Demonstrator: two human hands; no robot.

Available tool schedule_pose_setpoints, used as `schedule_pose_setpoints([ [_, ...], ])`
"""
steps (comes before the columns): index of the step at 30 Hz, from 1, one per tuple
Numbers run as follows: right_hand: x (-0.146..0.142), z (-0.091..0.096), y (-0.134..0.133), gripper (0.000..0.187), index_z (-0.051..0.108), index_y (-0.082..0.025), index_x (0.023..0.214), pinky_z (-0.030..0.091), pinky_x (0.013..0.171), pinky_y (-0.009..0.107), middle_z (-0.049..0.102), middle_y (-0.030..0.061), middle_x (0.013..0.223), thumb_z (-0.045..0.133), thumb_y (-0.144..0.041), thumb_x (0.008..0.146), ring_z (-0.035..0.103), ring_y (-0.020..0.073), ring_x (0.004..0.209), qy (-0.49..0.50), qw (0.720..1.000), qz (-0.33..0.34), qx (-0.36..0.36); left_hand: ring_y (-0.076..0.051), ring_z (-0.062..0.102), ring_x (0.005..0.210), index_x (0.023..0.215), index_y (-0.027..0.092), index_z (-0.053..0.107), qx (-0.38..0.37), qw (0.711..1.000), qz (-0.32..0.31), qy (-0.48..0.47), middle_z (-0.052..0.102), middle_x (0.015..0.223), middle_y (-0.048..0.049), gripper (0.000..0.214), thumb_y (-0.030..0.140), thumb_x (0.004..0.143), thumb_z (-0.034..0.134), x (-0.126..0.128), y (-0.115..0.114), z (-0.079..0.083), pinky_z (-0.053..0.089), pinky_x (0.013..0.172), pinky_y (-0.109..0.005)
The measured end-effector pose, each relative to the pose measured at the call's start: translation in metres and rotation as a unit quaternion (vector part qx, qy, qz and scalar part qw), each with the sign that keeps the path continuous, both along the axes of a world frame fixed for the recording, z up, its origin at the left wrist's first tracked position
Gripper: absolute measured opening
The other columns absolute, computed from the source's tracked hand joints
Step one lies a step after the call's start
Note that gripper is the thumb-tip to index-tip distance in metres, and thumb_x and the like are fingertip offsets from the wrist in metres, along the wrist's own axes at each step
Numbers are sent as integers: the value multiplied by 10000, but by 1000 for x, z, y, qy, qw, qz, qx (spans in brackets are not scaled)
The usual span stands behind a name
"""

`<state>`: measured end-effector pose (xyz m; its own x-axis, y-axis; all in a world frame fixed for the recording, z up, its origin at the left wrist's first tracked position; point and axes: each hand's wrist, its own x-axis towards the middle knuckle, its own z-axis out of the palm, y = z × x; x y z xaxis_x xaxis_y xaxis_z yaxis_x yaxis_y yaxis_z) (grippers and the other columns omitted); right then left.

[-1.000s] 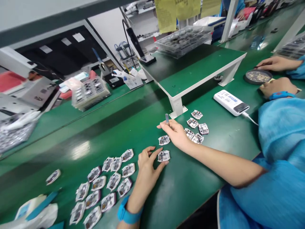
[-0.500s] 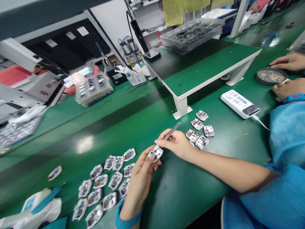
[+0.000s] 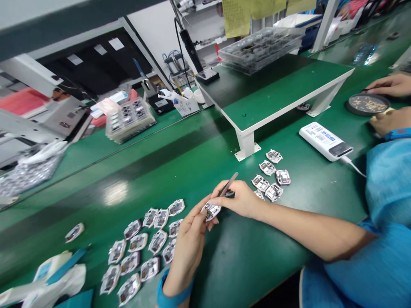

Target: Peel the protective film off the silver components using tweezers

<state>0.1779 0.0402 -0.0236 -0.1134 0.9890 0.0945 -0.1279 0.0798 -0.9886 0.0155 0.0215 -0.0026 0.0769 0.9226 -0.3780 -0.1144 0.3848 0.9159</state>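
Pinching a module (image 3: pixel 211 211) in the left hand (image 3: pixel 189 244), grip closed, while the right hand (image 3: pixel 242 199) grips tweezers (image 3: pixel 230 184) just above it.

the left hand (image 3: pixel 189 248) holds a small circuit module (image 3: pixel 211 211), the right hand (image 3: pixel 240 197) holds tweezers (image 3: pixel 231 182) beside it.

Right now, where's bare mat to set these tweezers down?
Bare green mat lies between your right forearm and the bench edge, and another patch sits past your right hand, beside the shelf leg. Crowded: the white-framed circuit modules by your left hand.
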Motion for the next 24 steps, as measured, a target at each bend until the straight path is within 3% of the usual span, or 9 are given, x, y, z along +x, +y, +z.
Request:
schedule_pose_setpoints([
  [8, 2, 2, 7, 430, 660, -157, 706, 491, 627, 266, 649, -17, 646, 849, -527, 594, 604, 135, 615, 87, 991, 55, -88, -131, 582, 607, 988, 144, 795, -14, 999, -2, -42, 751, 858, -55, 352, 309, 677, 794, 2, 1, 2, 472, 556, -239],
  [12, 1, 3, 6, 412, 668, -161, 717, 486, 620, 263, 646, -17, 649, 842, -520, 613, 598, 132, 608, 89, 992, 31, -84, -137, 592, 608, 960, 159, 795, 2, 999, 10, -43, 749, 841, -49, 338, 369, 695, 804, 1, 2, 0, 481, 548, -242],
  [24, 1, 4, 4, 334, 657, -168, 706, 472, 602, 262, 638, -14, 653, 815, -458, 660, 577, 131, 597, 69, 994, -9, -84, -154, 630, 687, 1066, 182, 751, 49, 999, -5, 20, 745, 875, -38, 362, 331, 739, 790, -1, -2, -8, 474, 609, -253],
])
